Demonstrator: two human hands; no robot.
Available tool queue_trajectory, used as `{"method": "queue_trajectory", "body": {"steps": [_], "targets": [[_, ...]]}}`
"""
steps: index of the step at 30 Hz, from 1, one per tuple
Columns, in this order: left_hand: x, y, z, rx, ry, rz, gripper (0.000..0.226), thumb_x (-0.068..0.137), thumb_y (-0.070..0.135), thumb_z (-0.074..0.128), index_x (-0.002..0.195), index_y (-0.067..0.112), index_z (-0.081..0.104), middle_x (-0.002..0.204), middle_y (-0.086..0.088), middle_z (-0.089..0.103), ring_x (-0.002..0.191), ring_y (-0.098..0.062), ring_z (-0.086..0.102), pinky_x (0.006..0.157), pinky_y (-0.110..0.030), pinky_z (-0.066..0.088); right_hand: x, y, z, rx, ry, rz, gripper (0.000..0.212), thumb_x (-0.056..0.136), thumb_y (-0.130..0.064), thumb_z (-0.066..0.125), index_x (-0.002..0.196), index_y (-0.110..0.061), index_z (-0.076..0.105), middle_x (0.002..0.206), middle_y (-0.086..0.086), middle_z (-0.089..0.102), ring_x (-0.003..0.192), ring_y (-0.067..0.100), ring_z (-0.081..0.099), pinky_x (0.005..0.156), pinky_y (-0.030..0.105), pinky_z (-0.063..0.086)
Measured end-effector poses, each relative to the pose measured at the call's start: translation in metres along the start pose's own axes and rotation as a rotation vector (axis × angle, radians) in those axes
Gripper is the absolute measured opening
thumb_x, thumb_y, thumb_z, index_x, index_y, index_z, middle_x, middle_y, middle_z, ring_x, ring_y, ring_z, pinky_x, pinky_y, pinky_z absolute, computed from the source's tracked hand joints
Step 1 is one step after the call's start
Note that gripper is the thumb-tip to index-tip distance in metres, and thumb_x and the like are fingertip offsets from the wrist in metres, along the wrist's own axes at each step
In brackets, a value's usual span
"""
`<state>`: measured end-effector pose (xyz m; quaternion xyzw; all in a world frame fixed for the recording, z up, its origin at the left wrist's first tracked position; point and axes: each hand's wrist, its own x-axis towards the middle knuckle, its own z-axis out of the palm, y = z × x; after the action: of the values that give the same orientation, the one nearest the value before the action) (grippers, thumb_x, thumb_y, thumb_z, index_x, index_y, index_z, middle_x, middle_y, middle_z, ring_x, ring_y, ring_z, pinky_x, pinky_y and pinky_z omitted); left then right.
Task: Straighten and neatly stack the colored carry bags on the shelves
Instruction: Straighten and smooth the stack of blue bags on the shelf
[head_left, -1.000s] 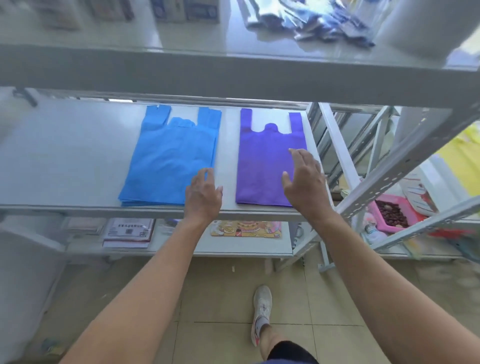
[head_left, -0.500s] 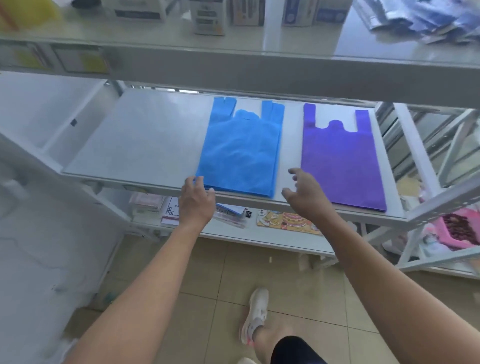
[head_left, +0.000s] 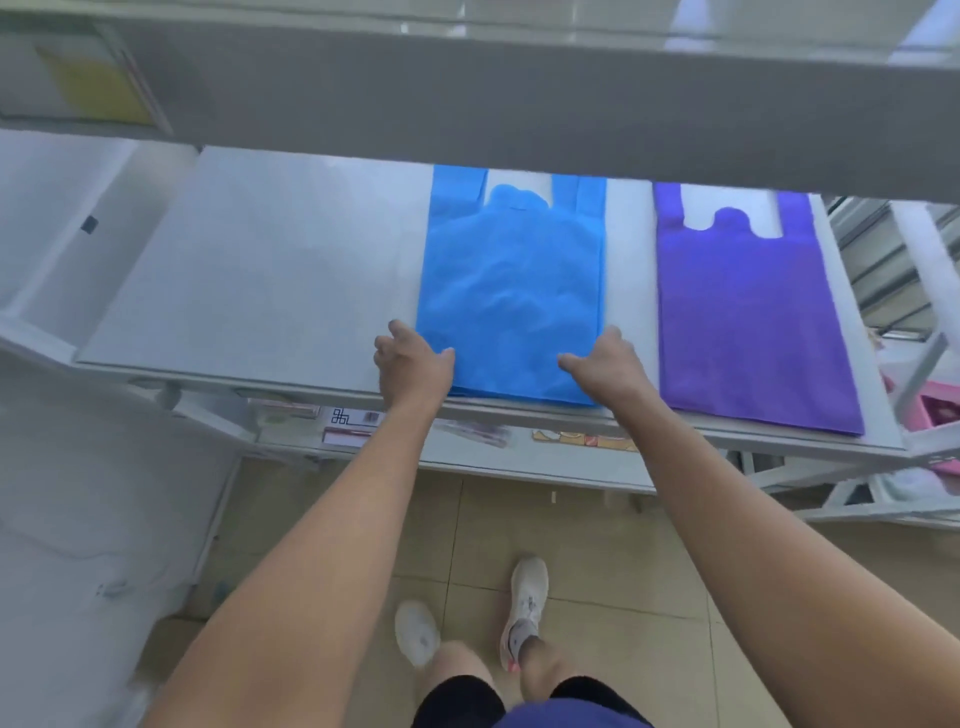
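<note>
1. Blue carry bags (head_left: 511, 291) lie flat in a stack on the white middle shelf (head_left: 249, 270), handles toward the back, bottom edge at the front lip.
2. Purple carry bags (head_left: 748, 312) lie flat on the same shelf, beside the blue stack on its right, apart from it.
3. The left hand (head_left: 413, 364) rests at the near left corner of the blue stack. Its thumb lies on the top bag and its fingers (head_left: 397, 332) are loosely bent along the left edge, closed round nothing.
4. The right hand (head_left: 605, 364) rests at the near right corner. Its thumb lies on the top bag and its fingers (head_left: 613, 335) are relaxed against the right edge.
5. Both hands flank the blue stack. The purple stack is untouched.
</note>
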<state>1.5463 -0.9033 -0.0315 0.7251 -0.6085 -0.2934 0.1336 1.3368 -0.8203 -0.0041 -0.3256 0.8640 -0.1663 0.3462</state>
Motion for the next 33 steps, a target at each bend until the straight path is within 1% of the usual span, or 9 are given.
{"method": "queue_trajectory", "body": {"steps": [5,8,10,13,16,19,23,27,33], "targets": [[0.041,0.010,-0.001,0.048,-0.251,-0.087,0.048,0.075,0.025,0.076,0.116,0.009,0.058,0.131,-0.016,0.060,0.116,-0.035,0.061,0.085,-0.036,0.051,0.019,-0.010,0.019,-0.023,0.097,0.101,0.083,0.083,-0.048,0.081,0.140,-0.001,0.042,0.143,0.018,0.051,0.136,0.040,0.044,0.104,0.045,0.044],[0.042,0.009,0.001,0.121,-0.244,0.024,0.043,0.081,0.028,0.073,0.115,0.006,0.060,0.127,-0.016,0.058,0.124,-0.035,0.053,0.094,-0.037,0.048,0.027,-0.007,0.024,-0.048,0.124,0.076,0.060,0.076,-0.048,0.082,0.118,-0.010,0.063,0.121,0.012,0.068,0.117,0.037,0.060,0.084,0.038,0.051],[0.039,0.004,-0.001,0.017,-0.244,0.103,0.030,0.089,0.026,0.068,0.106,0.003,0.060,0.107,-0.013,0.064,0.106,-0.035,0.061,0.080,-0.036,0.048,0.024,-0.006,0.026,-0.029,0.163,0.025,0.049,0.082,-0.044,0.079,0.114,-0.008,0.066,0.114,0.010,0.070,0.108,0.034,0.064,0.082,0.039,0.053],[0.024,-0.015,-0.009,-0.176,-0.328,0.126,0.032,0.094,0.029,0.067,0.116,0.008,0.060,0.109,-0.005,0.068,0.099,-0.027,0.065,0.080,-0.035,0.053,-0.003,0.002,0.031,0.026,0.169,-0.012,0.039,0.093,-0.043,0.069,0.113,-0.009,0.066,0.108,0.005,0.069,0.099,0.027,0.065,0.080,0.037,0.051],[0.000,-0.041,-0.023,-0.204,-0.406,0.120,0.035,0.094,0.032,0.070,0.123,0.018,0.058,0.114,0.004,0.067,0.099,-0.017,0.066,0.077,-0.032,0.056,-0.042,0.026,0.037,0.012,0.091,-0.001,0.033,0.095,-0.050,0.065,0.104,-0.018,0.067,0.090,0.000,0.074,0.072,0.017,0.072,0.065,0.035,0.053],[-0.010,-0.051,-0.033,-0.124,-0.439,0.090,0.040,0.095,0.033,0.071,0.125,0.019,0.049,0.113,0.007,0.063,0.089,-0.010,0.062,0.065,-0.026,0.043,-0.056,0.044,0.040,0.017,0.126,0.017,0.042,0.092,-0.050,0.069,0.117,-0.017,0.060,0.100,-0.004,0.069,0.086,0.018,0.065,0.066,0.034,0.047],[0.008,-0.035,-0.033,0.193,-0.173,0.259,0.059,0.089,0.041,0.075,0.129,0.013,0.040,0.119,-0.007,0.057,0.107,-0.032,0.058,0.081,-0.040,0.046,-0.027,0.043,0.034,-0.103,0.291,-0.108,0.064,0.092,-0.043,0.070,0.143,-0.019,0.039,0.110,0.007,0.063,0.104,0.029,0.061,0.079,0.042,0.049],[0.066,0.008,-0.010,0.188,-0.033,0.436,0.055,0.091,0.041,0.072,0.133,0.011,0.054,0.132,-0.014,0.048,0.128,-0.035,0.046,0.105,-0.046,0.040,0.037,0.017,0.012,-0.192,0.311,-0.166,0.064,0.094,-0.042,0.068,0.145,-0.009,0.046,0.137,0.017,0.049,0.132,0.037,0.044,0.106,0.047,0.040],[0.139,0.068,0.033,0.205,0.075,0.486,0.055,0.097,0.048,0.062,0.135,0.009,0.053,0.133,-0.014,0.055,0.126,-0.034,0.050,0.103,-0.046,0.043,0.128,-0.037,-0.015,-0.102,0.295,-0.089,0.063,0.095,-0.053,0.065,0.128,-0.001,0.055,0.134,0.021,0.052,0.126,0.040,0.050,0.102,0.044,0.045]]}}
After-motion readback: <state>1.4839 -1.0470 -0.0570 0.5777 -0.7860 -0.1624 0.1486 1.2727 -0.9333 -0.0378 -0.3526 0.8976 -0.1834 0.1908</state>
